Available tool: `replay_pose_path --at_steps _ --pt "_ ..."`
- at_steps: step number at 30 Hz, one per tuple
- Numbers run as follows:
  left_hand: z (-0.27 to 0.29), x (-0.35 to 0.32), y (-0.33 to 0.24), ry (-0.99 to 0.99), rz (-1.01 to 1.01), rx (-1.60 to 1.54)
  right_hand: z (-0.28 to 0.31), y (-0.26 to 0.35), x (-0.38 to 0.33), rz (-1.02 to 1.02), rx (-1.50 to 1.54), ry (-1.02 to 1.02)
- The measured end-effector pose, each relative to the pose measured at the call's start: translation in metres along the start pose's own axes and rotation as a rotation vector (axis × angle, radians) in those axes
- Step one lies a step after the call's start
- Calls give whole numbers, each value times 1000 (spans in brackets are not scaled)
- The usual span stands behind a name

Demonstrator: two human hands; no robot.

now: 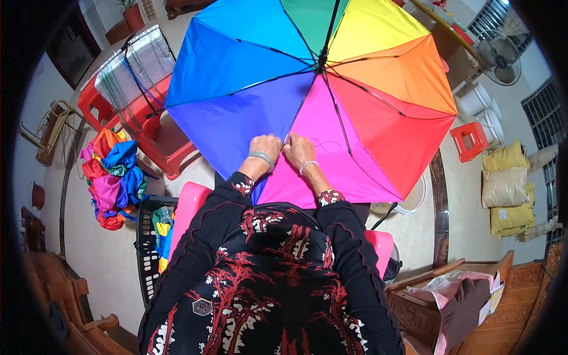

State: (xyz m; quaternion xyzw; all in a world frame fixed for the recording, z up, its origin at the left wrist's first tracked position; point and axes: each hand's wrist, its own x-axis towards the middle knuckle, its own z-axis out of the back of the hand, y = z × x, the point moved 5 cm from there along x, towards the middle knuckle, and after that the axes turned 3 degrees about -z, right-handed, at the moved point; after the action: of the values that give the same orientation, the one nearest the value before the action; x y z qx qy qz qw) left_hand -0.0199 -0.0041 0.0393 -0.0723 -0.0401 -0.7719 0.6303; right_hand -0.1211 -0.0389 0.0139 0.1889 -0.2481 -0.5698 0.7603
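An opened rainbow umbrella [367, 148] lies across my lap with its inside facing me, showing black ribs and a black shaft [331, 29]. My left hand [264, 148], with a bracelet at the wrist, is closed on the umbrella at the rib between the purple and pink panels. Right beside it, my right hand [300, 150] is pinched at the same seam, its fingertips close to the left ones. What the right fingertips hold is too small to make out. A thin dark thread [329, 144] curls over the pink panel next to my right hand.
Bundled colourful umbrella cloth [112, 177] is piled on the left, near a black basket [148, 248] with more cloth. Red stools [168, 148] and a strapped white foam box [136, 65] stand behind. At right are a red stool [469, 142], sacks [504, 186] and carved wooden furniture [414, 313].
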Motion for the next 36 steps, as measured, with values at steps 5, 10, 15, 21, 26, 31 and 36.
replay_pose_path --at_steps 5,10,15,21,26,31,36 --pt "1 -2 -3 25 -18 -22 -3 -4 -2 14 -11 8" --pt "-1 -3 3 39 70 -76 -7 -13 0 15 4 63" --pt "17 -6 -2 336 154 -152 -7 -34 6 -7 112 66" --pt "19 1 -4 406 140 -120 32 -24 6 160 210 155" --pt "33 16 14 423 86 9 67 3 -7 276 -33 187" --pt "64 31 40 502 20 157 51 24 -27 334 -232 255" --pt "71 45 70 444 34 273 72 53 -42 357 -255 261"
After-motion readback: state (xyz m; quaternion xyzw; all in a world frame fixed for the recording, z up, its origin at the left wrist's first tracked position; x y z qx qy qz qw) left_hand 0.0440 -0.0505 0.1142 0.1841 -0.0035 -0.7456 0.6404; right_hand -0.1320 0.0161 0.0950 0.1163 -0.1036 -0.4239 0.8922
